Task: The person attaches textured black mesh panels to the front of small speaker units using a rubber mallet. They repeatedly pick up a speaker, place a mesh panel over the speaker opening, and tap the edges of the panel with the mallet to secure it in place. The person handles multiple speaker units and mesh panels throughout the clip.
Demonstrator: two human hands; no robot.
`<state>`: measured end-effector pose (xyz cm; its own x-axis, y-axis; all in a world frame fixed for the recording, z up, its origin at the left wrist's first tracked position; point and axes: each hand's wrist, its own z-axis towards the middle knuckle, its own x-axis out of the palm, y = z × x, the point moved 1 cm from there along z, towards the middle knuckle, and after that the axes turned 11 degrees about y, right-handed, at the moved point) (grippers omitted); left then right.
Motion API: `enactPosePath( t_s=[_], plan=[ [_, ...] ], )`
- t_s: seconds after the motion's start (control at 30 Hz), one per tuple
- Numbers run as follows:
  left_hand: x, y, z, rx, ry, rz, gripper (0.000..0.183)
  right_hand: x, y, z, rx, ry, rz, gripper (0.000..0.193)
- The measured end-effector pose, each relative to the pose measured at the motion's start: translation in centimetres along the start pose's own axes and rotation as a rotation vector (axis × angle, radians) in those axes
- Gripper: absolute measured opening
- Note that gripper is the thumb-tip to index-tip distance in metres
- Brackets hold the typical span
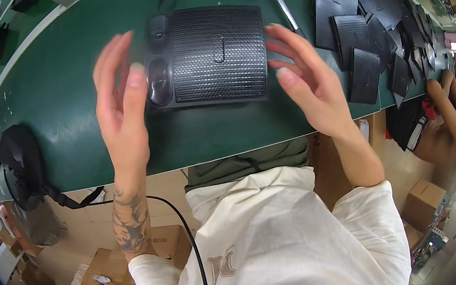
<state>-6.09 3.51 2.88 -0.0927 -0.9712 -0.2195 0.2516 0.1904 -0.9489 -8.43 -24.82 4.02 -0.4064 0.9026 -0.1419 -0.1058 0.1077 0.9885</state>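
A black, roughly rectangular piece with a woven-looking texture lies on the green tabletop in front of me. Two glossy rounded shapes run down its left edge, and a hook-shaped mark sits near its middle. My left hand hovers just off that left edge, fingers stretched and slightly blurred. At the right edge, my right hand is spread with its fingertips close to the piece; I cannot tell whether they touch it. Neither hand holds anything. Above the piece's upper left corner lies a small black loop.
A hammer with a metal shaft lies beyond my right hand. Several black textured pieces are piled at the far right. A black bag-like object with a strap hangs over the table's left end. Another person sits to the right.
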Motion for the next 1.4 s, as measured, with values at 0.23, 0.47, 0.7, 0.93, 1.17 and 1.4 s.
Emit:
enactPosePath(
  t_s=[0.23, 0.47, 0.7, 0.93, 1.17, 1.4],
  plan=[
    [0.4, -0.2, 5.3, 0.128, 0.313, 0.422, 0.047, 1.2, -0.7, 0.9, -0.051, 0.037, -0.092, 0.075],
    [1.2, -1.0, 5.6, -0.057, 0.28, 0.108, 0.04, 2.3, -1.1, 0.6, -0.057, 0.002, 0.016, 0.077],
    [1.6, -0.1, 5.4, -0.044, 0.251, -0.007, 0.036, 2.9, -1.3, 0.6, -0.003, 0.008, 0.23, 0.081],
    [1.6, 0.1, 5.8, 0.034, 0.272, 0.038, 0.034, 3.3, -0.3, 0.6, 0.033, -0.059, 0.401, 0.094],
    [1.5, -0.6, 5.5, -0.092, 0.272, -0.049, 0.034, 4.2, -1.9, 0.8, 0.008, -0.084, 0.874, 0.084],
    [1.8, -0.4, 5.3, -0.086, 0.248, -0.043, 0.037, 4.0, -1.5, 0.4, -0.023, -0.04, 0.645, 0.078]
  ],
)
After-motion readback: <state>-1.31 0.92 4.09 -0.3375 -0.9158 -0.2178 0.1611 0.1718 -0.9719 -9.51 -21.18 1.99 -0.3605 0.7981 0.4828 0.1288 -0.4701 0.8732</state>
